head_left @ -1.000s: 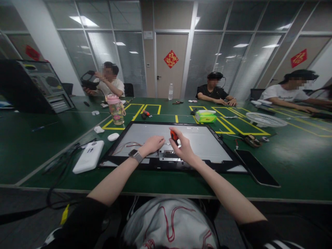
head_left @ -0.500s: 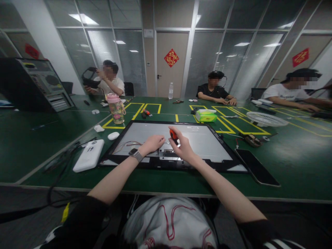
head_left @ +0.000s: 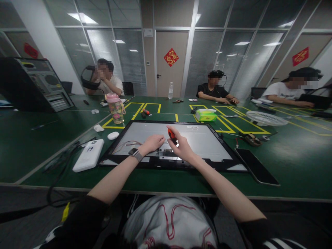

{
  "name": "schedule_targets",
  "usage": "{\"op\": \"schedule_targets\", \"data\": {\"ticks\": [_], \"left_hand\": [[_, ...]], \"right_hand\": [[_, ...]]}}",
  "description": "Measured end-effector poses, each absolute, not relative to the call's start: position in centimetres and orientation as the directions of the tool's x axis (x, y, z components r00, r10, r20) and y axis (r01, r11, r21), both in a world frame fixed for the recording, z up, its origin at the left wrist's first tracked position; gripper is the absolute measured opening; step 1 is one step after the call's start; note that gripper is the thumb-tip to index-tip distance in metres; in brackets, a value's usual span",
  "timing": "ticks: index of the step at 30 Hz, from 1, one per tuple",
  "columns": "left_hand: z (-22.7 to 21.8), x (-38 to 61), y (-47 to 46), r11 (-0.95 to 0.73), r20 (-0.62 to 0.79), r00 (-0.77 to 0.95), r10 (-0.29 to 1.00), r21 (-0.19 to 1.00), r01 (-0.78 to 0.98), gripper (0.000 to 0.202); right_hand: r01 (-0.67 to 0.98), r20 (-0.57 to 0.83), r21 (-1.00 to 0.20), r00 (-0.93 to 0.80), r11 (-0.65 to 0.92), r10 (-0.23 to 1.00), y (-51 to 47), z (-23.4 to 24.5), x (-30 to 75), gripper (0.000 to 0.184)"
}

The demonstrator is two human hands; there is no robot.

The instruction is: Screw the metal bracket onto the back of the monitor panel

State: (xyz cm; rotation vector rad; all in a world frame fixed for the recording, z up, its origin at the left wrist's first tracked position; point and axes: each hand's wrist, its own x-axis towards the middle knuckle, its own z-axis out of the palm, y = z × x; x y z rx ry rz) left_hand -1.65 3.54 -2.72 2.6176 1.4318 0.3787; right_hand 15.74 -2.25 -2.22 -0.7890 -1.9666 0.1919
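A flat display panel (head_left: 207, 141) with a grey metal back and black frame lies before me on the table. My right hand (head_left: 184, 148) is closed around the red and black handle of a screwdriver (head_left: 171, 135), held upright above the panel's middle; its tip is hidden. Beside it, my left hand (head_left: 153, 143) rests on the panel with its fingers curled together; whatever they hold is hidden. Just below both hands sits a small metal connector bracket (head_left: 167, 150). Thin wires (head_left: 124, 144) run across the panel left of my left hand.
A white power bank (head_left: 89, 155) and white case (head_left: 113, 136) lie left of the panel, a black phone (head_left: 256, 166) right. Farther off stand a pink-lidded bottle (head_left: 116, 109), green tissue pack (head_left: 206, 115) and computer case (head_left: 38, 84). Several people sit across the table.
The screwdriver handle and my right fingers have shifted slightly left and tilted. My left hand stays in place. Across the table, the person at left has lowered a headset a little.
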Motion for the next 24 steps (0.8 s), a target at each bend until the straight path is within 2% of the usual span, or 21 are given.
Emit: {"op": "schedule_targets", "data": {"ticks": [24], "left_hand": [[-2.87, -1.58, 3.74, -0.559, 0.159, 0.537, 0.828, 0.166, 0.813, 0.032]], "right_hand": [[0.439, 0.654, -0.48, -0.398, 0.759, 0.644, -2.37, -2.15, 15.61, 0.055]]}}
